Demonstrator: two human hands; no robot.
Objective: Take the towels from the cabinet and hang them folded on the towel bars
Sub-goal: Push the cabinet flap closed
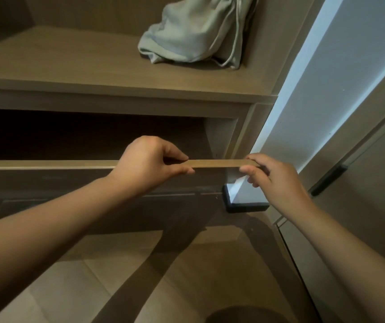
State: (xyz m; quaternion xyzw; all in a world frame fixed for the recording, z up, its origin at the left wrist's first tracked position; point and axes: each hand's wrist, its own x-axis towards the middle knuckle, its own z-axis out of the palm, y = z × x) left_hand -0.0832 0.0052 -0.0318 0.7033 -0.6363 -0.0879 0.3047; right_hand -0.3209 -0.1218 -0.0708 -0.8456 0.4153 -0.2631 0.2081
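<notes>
I face a brown wooden cabinet with an open shelf (70,66) above a drawer. The drawer front's top edge (212,163) runs across the middle of the view. My left hand (149,166) pinches that edge between thumb and fingers. My right hand (268,176) grips the same edge at its right end, fingers curled over it. Behind the edge the drawer's inside is dark, and I cannot tell what lies in it. No towel bar is in view.
A pale grey-green drawstring cloth bag (194,31) slumps on the shelf at the upper right. A white wall strip (303,113) and a door with a black handle (329,180) stand to the right. Tiled floor (117,276) lies below.
</notes>
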